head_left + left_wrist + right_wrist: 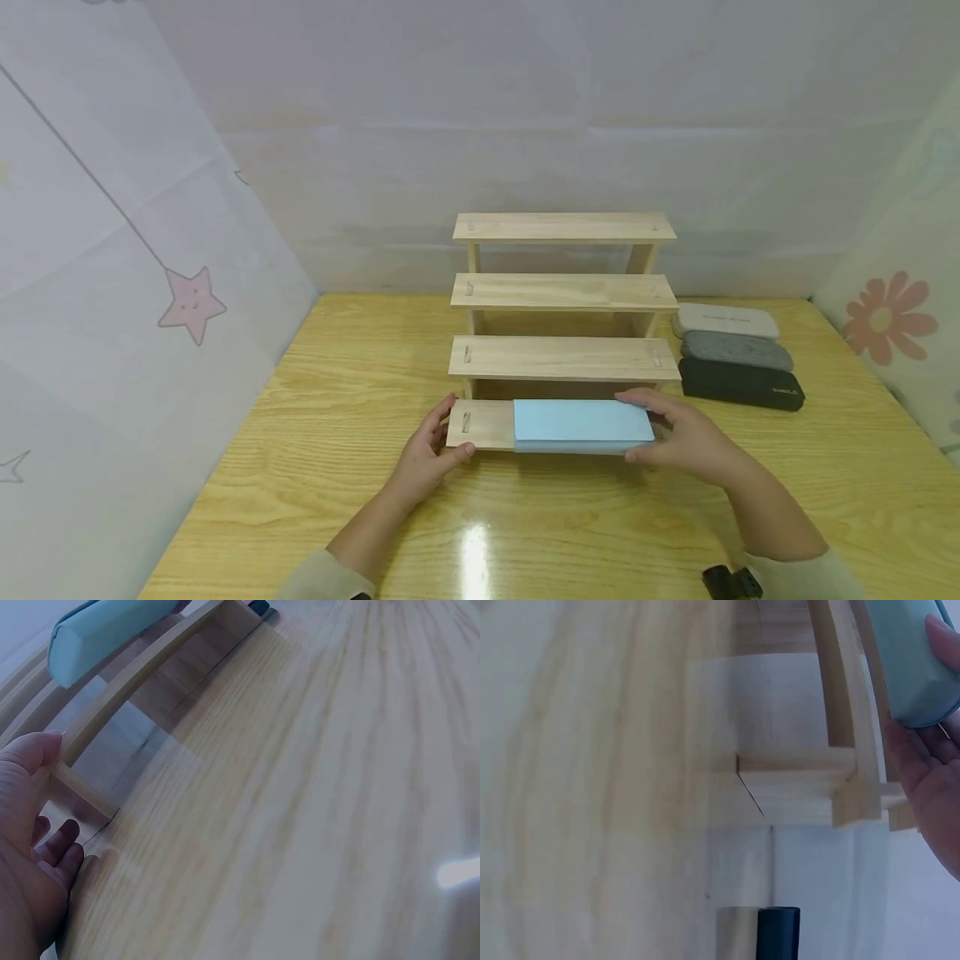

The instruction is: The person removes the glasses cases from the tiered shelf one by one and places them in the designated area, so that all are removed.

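A light blue glasses case (583, 421) lies lengthwise on the lowest step of a four-tier wooden display shelf (564, 358), toward its right end. My right hand (686, 442) grips the case's right end, thumb at the front and fingers at the back. The right wrist view shows the thumb against the side of the blue case (911, 660) and the fingers at its end. My left hand (423, 458) holds the left end of the lowest step, its thumb at the front corner. In the left wrist view the other fingers curl beside the shelf's side support (84, 793).
Right of the shelf, a white case (727, 320), a grey fabric case (737, 350) and a black case (741, 385) lie in a row on the wooden table (337, 375). Printed cloth walls (525, 150) stand behind and at both sides.
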Demonstrator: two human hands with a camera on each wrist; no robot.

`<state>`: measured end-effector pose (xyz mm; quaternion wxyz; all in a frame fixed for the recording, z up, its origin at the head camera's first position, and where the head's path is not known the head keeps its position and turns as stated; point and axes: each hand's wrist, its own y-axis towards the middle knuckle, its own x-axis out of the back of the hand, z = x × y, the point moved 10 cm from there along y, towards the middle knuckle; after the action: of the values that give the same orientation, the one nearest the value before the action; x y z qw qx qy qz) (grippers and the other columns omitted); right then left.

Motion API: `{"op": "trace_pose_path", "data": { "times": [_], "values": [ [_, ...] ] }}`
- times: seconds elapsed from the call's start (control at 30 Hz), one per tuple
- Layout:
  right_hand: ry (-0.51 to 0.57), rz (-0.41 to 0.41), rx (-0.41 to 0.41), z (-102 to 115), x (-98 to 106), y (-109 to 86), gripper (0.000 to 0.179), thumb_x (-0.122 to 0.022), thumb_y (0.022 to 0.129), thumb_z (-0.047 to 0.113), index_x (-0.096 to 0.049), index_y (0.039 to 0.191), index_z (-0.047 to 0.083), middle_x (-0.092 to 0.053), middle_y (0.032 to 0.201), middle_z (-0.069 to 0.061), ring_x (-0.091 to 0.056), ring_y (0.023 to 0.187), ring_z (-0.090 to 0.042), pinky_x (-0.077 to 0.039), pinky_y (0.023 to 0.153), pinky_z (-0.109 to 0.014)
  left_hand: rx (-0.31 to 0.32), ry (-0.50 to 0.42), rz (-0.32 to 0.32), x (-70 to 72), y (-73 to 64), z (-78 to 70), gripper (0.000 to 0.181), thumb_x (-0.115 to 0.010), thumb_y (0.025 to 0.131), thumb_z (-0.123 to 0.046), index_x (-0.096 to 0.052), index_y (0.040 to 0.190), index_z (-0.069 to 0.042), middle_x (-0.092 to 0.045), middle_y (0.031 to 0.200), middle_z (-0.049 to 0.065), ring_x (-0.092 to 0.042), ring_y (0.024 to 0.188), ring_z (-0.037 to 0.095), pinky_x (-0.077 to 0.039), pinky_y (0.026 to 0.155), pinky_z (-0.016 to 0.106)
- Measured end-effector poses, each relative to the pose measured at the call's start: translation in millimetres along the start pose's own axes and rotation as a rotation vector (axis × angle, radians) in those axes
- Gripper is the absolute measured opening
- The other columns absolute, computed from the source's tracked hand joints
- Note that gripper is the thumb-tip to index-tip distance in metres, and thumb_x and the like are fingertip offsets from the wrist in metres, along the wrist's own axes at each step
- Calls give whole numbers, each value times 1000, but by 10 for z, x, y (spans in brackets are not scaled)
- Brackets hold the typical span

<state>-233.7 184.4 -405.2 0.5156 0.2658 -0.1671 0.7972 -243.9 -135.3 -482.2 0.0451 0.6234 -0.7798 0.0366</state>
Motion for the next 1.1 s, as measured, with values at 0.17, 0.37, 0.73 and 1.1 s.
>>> {"op": "trace_pose_path", "data": {
  "times": [0.17, 0.37, 0.73, 1.1],
  "values": [
    [-38, -53, 41, 64, 186, -80, 71, -82, 80, 26, -49, 142, 13, -43, 148, -15, -43, 132, -10, -44, 106, -37, 4, 3, 0, 1, -4, 0, 84, -73, 88, -12, -23, 156, -10, -31, 158, 13, -41, 139, 36, -44, 99, 21],
    [-43, -79, 87, 85, 402, -189, 68, -79, 83, 19, -48, 143, 14, -45, 145, -10, -35, 120, 21, -38, 94, -8, 11, -4, 0, 1, -8, 4, 85, -73, 88, -12, -23, 156, -11, -31, 159, 13, -41, 139, 35, -44, 102, 24],
    [-44, -142, 30, -40, 761, -387, 68, -77, 84, 12, -46, 144, 11, -45, 126, 27, -49, 106, 13, -51, 75, -19, 5, -8, 0, 2, -6, 1, 85, -73, 88, -12, -23, 156, -10, -31, 159, 14, -42, 138, 36, -44, 100, 21],
    [-59, -179, 5, -238, 1042, -552, 69, -74, 85, 3, -44, 146, 14, -45, 123, 25, -50, 102, 13, -51, 70, -20, 4, -24, 7, -4, -15, -15, 85, -73, 88, -9, -22, 156, -9, -33, 157, 14, -43, 138, 36, -47, 95, 20]
  ]
}}
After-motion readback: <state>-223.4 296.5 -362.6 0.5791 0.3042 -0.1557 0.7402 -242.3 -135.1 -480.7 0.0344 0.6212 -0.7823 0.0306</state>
